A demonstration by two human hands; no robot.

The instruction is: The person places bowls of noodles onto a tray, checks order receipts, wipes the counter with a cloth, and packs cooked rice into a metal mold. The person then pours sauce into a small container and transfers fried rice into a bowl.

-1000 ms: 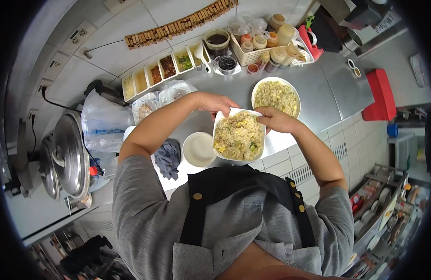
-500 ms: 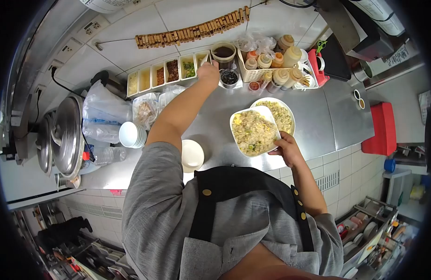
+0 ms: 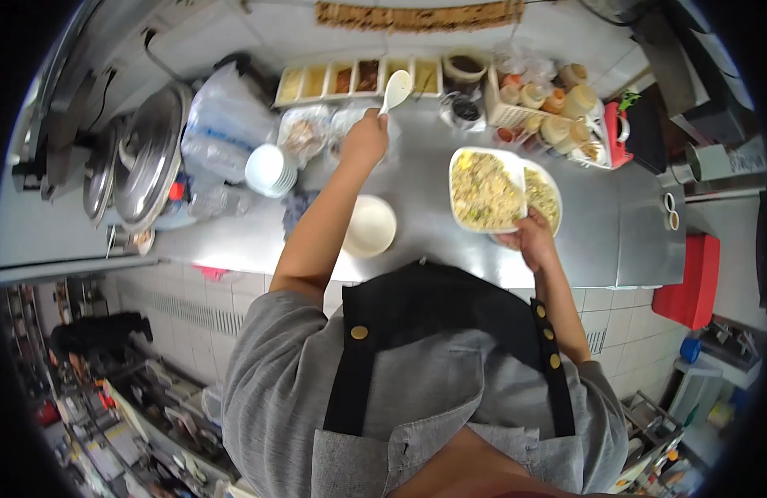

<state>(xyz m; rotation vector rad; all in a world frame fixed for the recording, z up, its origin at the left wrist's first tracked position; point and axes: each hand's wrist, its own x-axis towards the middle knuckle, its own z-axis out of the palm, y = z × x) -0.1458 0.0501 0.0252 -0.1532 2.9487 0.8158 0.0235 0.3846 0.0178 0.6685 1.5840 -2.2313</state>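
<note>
My left hand [image 3: 365, 143] is closed around the handle of a white spoon [image 3: 397, 86], raised over the counter in front of the row of condiment tubs [image 3: 323, 95]. A few small specks show in the spoon's bowl. In my right hand [image 3: 534, 239] is the lower right edge of a white squarish plate [image 3: 485, 229] covered with fried rice [image 3: 485, 189]. Partly hidden behind it, a round white plate [image 3: 559, 209] also bears fried rice. A round white bowl [image 3: 372, 226] stands below my left forearm.
Stacked white bowls [image 3: 270, 169] and plastic bags [image 3: 225, 133] lie to the left, near large metal lids [image 3: 151, 153]. A basket of sauce bottles [image 3: 504, 104], a dark sauce pot [image 3: 464, 76] and a red holder [image 3: 619, 137] line the back right. The steel counter's [image 3: 425, 187] front edge is close to my apron.
My left hand has drawn back from the right end of the tub row, and the spoon now shows above the counter. My right hand still holds the squarish plate. The view has shifted.
</note>
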